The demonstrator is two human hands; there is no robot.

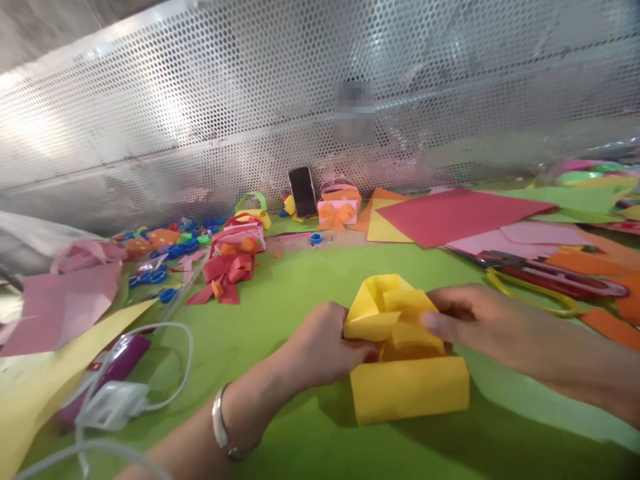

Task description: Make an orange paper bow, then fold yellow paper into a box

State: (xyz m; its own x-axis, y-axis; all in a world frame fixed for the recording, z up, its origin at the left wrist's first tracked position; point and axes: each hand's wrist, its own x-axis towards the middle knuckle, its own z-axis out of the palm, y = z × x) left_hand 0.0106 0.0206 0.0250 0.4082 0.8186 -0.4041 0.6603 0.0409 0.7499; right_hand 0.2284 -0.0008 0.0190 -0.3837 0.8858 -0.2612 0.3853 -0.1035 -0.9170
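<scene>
A folded yellow paper piece (pixel 400 353) lies on the green table cover (pixel 300 293), its upper part bent into loops and its lower part a flat band. My left hand (pixel 325 347) pinches the left side of the folds, fingers closed on the paper. From the right, my right hand (pixel 460 317) grips the top of the same folds with thumb and fingers pressed on it. A silver bangle circles my left wrist.
Coloured paper sheets (pixel 450 217) and scissors (pixel 545 277) lie at the right. Finished paper baskets (pixel 340 207), a phone (pixel 303 192) leaning on the perforated metal wall, red bows (pixel 225 277) and blue caps sit behind. A white charger with cable (pixel 115 403) lies at the left.
</scene>
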